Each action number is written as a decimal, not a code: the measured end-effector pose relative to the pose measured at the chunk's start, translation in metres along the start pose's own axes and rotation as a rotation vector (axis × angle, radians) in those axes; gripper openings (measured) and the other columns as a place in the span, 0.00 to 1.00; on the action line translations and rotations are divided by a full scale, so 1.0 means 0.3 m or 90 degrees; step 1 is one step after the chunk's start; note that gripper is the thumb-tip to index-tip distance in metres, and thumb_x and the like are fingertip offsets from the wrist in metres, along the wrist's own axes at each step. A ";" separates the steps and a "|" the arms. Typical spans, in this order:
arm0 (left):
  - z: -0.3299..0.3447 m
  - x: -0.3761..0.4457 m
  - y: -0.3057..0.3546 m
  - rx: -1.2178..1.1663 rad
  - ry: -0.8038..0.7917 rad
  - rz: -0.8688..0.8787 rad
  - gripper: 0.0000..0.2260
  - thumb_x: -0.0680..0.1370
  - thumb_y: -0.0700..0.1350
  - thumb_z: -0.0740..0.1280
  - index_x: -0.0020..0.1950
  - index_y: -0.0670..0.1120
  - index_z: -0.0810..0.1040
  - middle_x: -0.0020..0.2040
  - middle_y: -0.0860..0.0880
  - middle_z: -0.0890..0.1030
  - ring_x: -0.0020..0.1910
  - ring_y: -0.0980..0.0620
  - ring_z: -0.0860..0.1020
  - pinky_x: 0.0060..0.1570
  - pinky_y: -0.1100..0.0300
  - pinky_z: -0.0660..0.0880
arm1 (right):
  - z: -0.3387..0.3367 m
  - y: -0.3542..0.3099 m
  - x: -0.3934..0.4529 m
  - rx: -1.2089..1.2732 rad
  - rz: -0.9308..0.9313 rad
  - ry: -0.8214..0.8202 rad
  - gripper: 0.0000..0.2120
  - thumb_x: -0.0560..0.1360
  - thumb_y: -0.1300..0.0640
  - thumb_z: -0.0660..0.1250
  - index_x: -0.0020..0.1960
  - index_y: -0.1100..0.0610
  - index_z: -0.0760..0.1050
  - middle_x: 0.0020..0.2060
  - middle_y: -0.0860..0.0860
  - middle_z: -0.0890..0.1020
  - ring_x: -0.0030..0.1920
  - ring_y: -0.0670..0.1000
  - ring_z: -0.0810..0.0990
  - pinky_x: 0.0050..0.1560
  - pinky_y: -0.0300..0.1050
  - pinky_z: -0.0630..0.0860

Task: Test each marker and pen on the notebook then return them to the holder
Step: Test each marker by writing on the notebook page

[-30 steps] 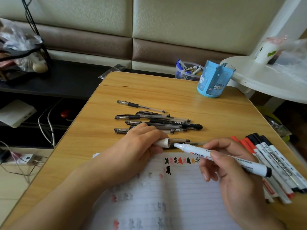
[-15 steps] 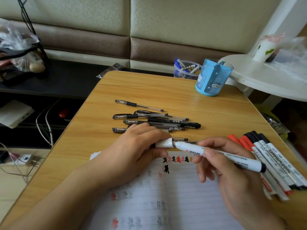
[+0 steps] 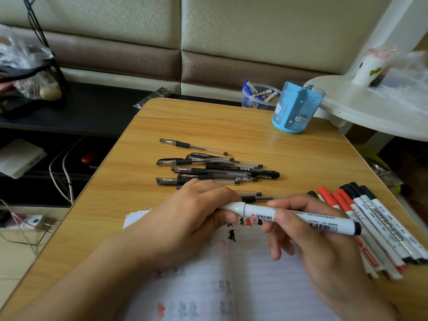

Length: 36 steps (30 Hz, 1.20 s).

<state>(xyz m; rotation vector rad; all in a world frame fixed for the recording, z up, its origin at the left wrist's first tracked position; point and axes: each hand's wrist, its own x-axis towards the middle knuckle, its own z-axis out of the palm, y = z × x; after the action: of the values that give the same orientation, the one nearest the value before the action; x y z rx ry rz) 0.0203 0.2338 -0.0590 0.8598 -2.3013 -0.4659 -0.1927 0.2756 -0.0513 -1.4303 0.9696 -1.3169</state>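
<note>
Both of my hands meet at mid-frame over the top of the notebook [image 3: 243, 286]: my left hand [image 3: 185, 223] grips the white cap [image 3: 232, 207] of a whiteboard marker [image 3: 301, 220] between thumb and curled fingers, and my right hand [image 3: 324, 246] pinches the marker's white barrel between thumb and forefinger, the other fingers loosely curled beneath it. Cap and barrel meet end to end, so the marker lies nearly level, its black tail pointing toward the right of the frame. Under my hands the lined notebook page shows small black and red test marks just below the marker, with fainter writing lower down. At the right edge, more markers [image 3: 370, 228] with red and black caps lie side by side in a fan on the wooden table [image 3: 231, 130]. Above my left hand, in the middle of the frame, a loose heap of black gel pens [image 3: 215, 170] rests on the table, one lying a little apart above the rest. Toward the upper right stands the blue holder [image 3: 297, 107] with cartoon cats on it, well apart from the pens. Just behind it sits a clear tub [image 3: 257, 96] of small stationery.
</note>
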 end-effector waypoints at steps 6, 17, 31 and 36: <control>-0.011 0.003 0.010 0.001 -0.009 -0.005 0.12 0.82 0.53 0.55 0.52 0.50 0.75 0.44 0.62 0.72 0.44 0.59 0.71 0.47 0.66 0.65 | 0.004 0.011 -0.007 0.007 -0.003 -0.038 0.17 0.69 0.41 0.73 0.49 0.52 0.82 0.39 0.58 0.85 0.27 0.58 0.81 0.23 0.46 0.64; 0.041 -0.001 -0.013 0.018 -0.003 -0.070 0.19 0.81 0.62 0.51 0.66 0.57 0.71 0.53 0.63 0.74 0.54 0.56 0.69 0.56 0.53 0.67 | -0.005 -0.021 -0.026 -0.413 -0.248 -0.066 0.12 0.75 0.50 0.70 0.55 0.54 0.81 0.45 0.40 0.82 0.40 0.39 0.81 0.38 0.31 0.74; 0.044 -0.003 -0.041 0.097 -0.002 -0.101 0.24 0.78 0.66 0.54 0.71 0.58 0.69 0.58 0.63 0.71 0.57 0.56 0.66 0.58 0.53 0.69 | -0.474 -0.076 -0.141 -0.957 -0.065 -0.012 0.35 0.71 0.26 0.55 0.64 0.51 0.77 0.56 0.44 0.76 0.62 0.50 0.71 0.58 0.57 0.72; 0.047 -0.004 -0.043 0.094 0.006 -0.096 0.23 0.78 0.64 0.55 0.70 0.58 0.69 0.56 0.64 0.71 0.57 0.57 0.66 0.57 0.54 0.69 | -0.475 -0.055 -0.132 -0.960 -0.030 -0.031 0.33 0.72 0.27 0.55 0.63 0.48 0.77 0.55 0.40 0.75 0.61 0.48 0.72 0.58 0.54 0.72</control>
<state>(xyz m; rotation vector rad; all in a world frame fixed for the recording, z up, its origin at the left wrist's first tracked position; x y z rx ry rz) 0.0175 0.2266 -0.0765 1.1104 -2.2942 -0.3595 -0.3393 0.3008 -0.0468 -2.4985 2.0691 -0.3845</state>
